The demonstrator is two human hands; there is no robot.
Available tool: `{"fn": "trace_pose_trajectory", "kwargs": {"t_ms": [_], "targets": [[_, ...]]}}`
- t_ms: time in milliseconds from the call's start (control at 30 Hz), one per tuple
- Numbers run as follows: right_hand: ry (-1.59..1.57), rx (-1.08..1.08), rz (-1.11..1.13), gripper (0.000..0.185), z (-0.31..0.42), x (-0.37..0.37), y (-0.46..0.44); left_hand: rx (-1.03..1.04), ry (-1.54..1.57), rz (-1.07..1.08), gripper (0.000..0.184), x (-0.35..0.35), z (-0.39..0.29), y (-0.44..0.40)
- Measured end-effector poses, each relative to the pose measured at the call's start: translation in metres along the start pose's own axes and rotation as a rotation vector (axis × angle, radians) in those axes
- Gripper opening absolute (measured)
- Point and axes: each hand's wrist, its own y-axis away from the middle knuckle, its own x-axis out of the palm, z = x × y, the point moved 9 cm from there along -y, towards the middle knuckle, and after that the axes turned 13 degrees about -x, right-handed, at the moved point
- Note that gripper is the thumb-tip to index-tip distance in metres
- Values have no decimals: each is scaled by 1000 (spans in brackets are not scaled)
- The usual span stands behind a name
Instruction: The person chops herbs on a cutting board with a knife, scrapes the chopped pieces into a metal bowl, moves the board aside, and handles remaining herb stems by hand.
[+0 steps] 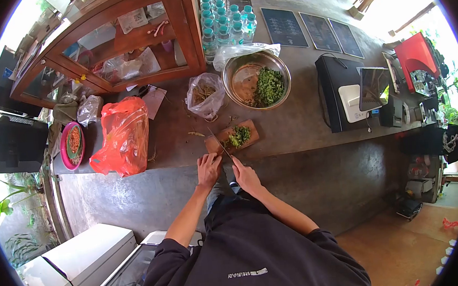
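My right hand [247, 179] is wrapped round the handle of a knife [218, 140], whose blade points away from me across the left part of a small wooden cutting board [251, 147]. Chopped greens [239, 136] lie in a heap on the board, to the right of the blade. Over the board's near left corner is my left hand [208, 169], its fingers bent and close together; what they hold, if anything, is hidden. Beyond the board stands a steel bowl [288, 88] with more chopped greens [268, 87] on its right side.
A clear plastic bag [204, 97] with plant scraps sits left of the bowl. Farther left are a red plastic bag [122, 134] and a pink basket [65, 154]. Water bottles [223, 34] stand behind; a black box [332, 96] and tablet [374, 87] are right.
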Motion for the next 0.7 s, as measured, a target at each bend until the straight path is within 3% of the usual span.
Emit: {"fn": "trace_pose_trajectory", "kwargs": {"t_ms": [400,467,600,700], "targets": [[20,-22,-9,46,5,5,-28,-53,11,45,40,5,7,4],[5,-17,-7,46,5,0,-24,-96,27,36,24,4,9,4],[-23,2,-9,46,6,-3,-12,-114,32,33,22,4,9,4],[-2,-17,-33,46,6,3,-3,-140,45,47,37,8,13,5]]}}
